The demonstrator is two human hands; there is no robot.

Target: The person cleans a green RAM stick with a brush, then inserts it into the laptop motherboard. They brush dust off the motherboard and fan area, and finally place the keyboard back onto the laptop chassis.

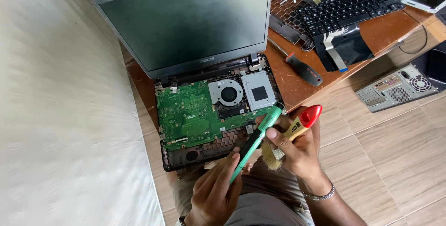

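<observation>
Green tool [257, 137] pinched between both hands; left hand [216, 189] grips lower end, right hand [295, 149] also clutches brush [292, 133].

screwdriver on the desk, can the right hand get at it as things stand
Probably not without letting go: the right hand is full, gripping a brush and the green tool. The path to the screwdriver looks open.

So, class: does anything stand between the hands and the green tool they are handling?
Nothing visible does. Both hands, left and right, already grip the green tool directly. The right also holds a red-ended brush, beside the tool, not blocking it.
</observation>
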